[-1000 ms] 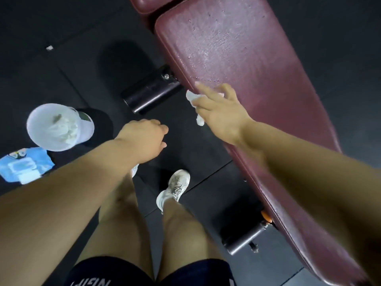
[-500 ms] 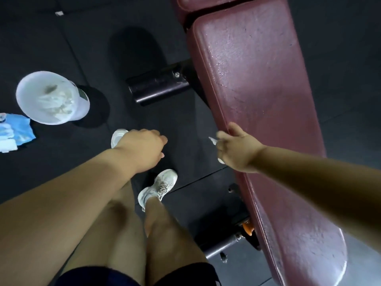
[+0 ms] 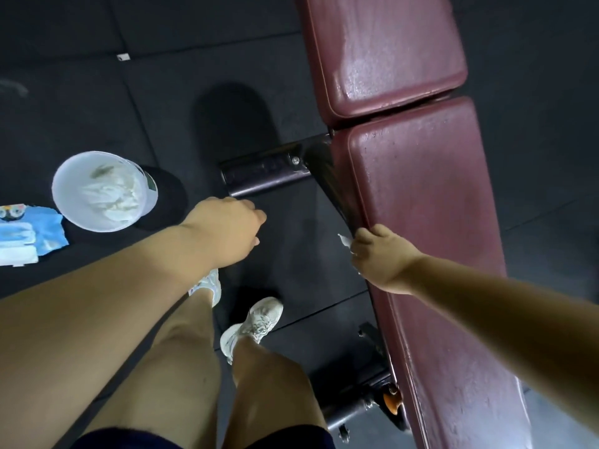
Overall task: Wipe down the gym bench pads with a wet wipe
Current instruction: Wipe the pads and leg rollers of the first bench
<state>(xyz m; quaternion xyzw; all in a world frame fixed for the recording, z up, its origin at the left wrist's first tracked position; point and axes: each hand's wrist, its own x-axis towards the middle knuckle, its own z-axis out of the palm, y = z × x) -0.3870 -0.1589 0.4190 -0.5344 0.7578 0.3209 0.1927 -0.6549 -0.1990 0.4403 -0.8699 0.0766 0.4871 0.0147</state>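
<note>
The long maroon bench pad [image 3: 431,222] runs from the middle right down to the lower right. A shorter maroon pad [image 3: 385,50] with a wet sheen lies beyond it at the top. My right hand [image 3: 379,257] grips the long pad's left side edge, closed on a white wet wipe [image 3: 344,240]; only a corner of the wipe sticks out past the fingers. My left hand [image 3: 227,228] hangs over the floor to the left of the bench, fingers curled in with nothing in them.
A white tub [image 3: 100,189] holding crumpled used wipes stands on the black rubber floor at the left. A blue wipe packet [image 3: 26,234] lies beside it. The black bench frame bar [image 3: 265,171] sticks out leftward. My legs and white shoes [image 3: 256,325] stand below.
My right hand has slid with the wipe from the top of the long pad down its left edge toward me. The view has tilted, showing the upper pad. The left hand stays curled.
</note>
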